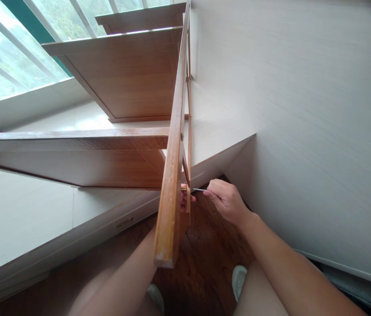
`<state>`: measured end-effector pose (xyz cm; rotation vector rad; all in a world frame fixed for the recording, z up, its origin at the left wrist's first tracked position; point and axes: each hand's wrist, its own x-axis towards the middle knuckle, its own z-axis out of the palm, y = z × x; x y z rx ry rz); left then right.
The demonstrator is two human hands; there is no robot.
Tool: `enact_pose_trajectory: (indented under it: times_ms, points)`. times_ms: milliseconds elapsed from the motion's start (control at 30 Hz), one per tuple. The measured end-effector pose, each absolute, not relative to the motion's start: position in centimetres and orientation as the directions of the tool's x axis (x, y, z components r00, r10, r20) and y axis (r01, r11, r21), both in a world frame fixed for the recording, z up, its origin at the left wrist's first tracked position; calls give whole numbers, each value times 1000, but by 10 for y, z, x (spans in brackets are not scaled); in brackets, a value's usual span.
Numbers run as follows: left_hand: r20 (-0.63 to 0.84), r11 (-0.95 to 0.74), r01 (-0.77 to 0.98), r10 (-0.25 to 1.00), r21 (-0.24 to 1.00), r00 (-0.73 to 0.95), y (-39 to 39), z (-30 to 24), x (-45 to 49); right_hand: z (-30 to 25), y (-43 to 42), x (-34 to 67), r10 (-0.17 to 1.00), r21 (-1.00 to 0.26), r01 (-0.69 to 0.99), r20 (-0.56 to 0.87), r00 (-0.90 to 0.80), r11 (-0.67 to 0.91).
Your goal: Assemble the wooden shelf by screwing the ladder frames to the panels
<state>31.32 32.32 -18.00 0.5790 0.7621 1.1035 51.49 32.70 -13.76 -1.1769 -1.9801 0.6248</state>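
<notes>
My right hand is closed round a thin metal-shafted tool; its handle is hidden in my fist. The shaft points left and its tip meets the thin wooden upright of a brown wooden rack. Behind the thick front rail, my left hand is mostly hidden. Its fingers wrap the upright close to the tool's tip, at the corner of the lowest wooden panel. A second wooden panel and a third panel join the same side frame farther off.
The rack stands over a white ledge with a drawer-like front. A white wall rises close on the right. Barred windows are at the upper left. Below are a dark wooden floor and my light shoes.
</notes>
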Motion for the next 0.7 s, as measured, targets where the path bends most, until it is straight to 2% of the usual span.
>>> enact_pose_trajectory:
  times_ms: [200, 433, 567, 700]
  points:
    - [-321, 371, -522, 928, 768, 188, 324, -162, 322, -139, 324, 514, 876, -722, 498, 368, -311, 480]
    - [-322, 356, -523, 933, 775, 157, 324, -153, 326, -142, 328, 517, 868, -736, 466, 371, -330, 492]
    - [-310, 370, -505, 929, 780, 201, 323, -162, 321, -145, 332, 518, 861, -767, 407, 371, -349, 496]
    - [-260, 348, -546, 937, 762, 233, 323, -176, 315, -144, 333, 516, 908, -841, 372, 293, -300, 394]
